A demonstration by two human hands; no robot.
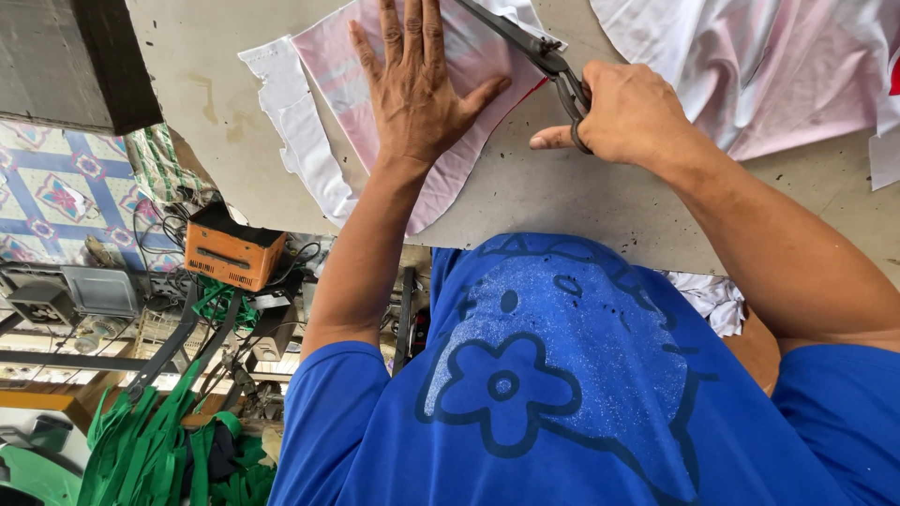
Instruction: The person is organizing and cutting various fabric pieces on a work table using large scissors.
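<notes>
Currently: left hand (412, 89) is flat, palm down, on the pink fabric piece (464, 112), fingers (405, 23) stretched straight and slightly spread toward the far side of the desk (562, 197), thumb splayed out toward the right. It grips nothing, just presses the cloth down. Forearm runs straight back to the blue shirt sleeve.

Right hand (623, 112) is closed around the handles of dark metal scissors (539, 52), fingers curled through the loops, thumb pointing left toward the other hand. Blades angle up and left, lying over the right edge of the pink piece, just beside the left thumb. How far the blades are parted: cannot tell, the tips run out of frame. Right forearm comes in diagonally from lower right.

Pink piece lies on the grey desk near its front edge, its lower point reaching almost to the edge. A white fabric strip (305, 131) lies under and beside it on the left. A larger pile of pale pink and white cloth (750, 66) sits at the far right of the desk, apart from the hands.

Below the desk edge, left side: an orange box unit (232, 248), tangled cables, green straps (150, 440) on the floor, patterned tiles (56, 187) behind.
</notes>
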